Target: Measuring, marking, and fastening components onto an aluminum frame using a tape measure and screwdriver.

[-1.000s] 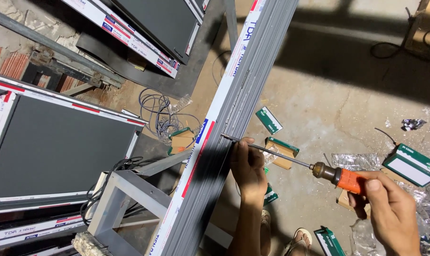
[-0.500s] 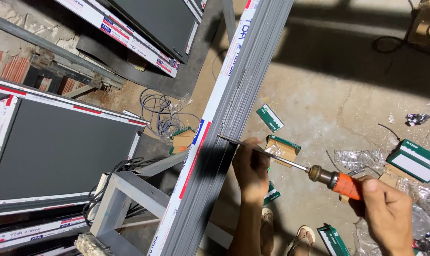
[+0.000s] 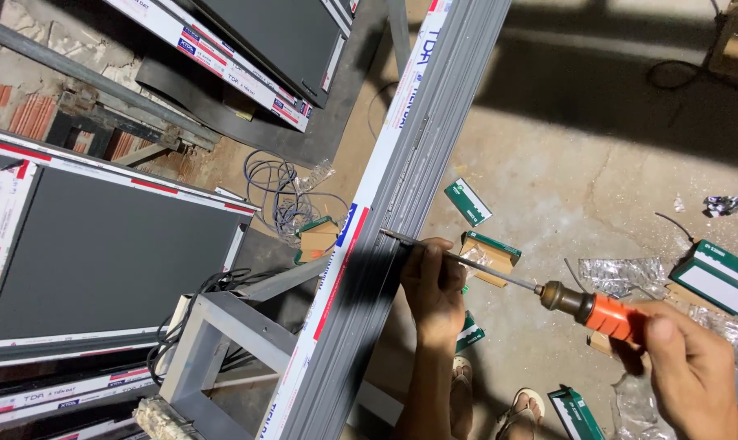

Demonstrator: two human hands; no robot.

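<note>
A long grey aluminium profile (image 3: 418, 138) with a white, red and blue protective strip runs diagonally across the view, resting on a grey metal stand (image 3: 222, 334). My left hand (image 3: 432, 285) presses against the profile's right side, fingers around the shaft of a screwdriver. My right hand (image 3: 691, 367) grips the orange handle of that screwdriver (image 3: 548, 292). Its tip touches the profile's edge just left of my left hand.
Dark glass panels in taped frames (image 3: 100, 261) lie at the left and top. Coiled cables (image 3: 283, 195), small green-and-white boxes (image 3: 467, 201), a cardboard box (image 3: 487, 254) and plastic wrap litter the concrete floor. Sandalled feet (image 3: 516, 411) show below.
The view has shifted slightly and the screwdriver with both hands has drifted a little lower in the frame. The tip stays against the profile.
</note>
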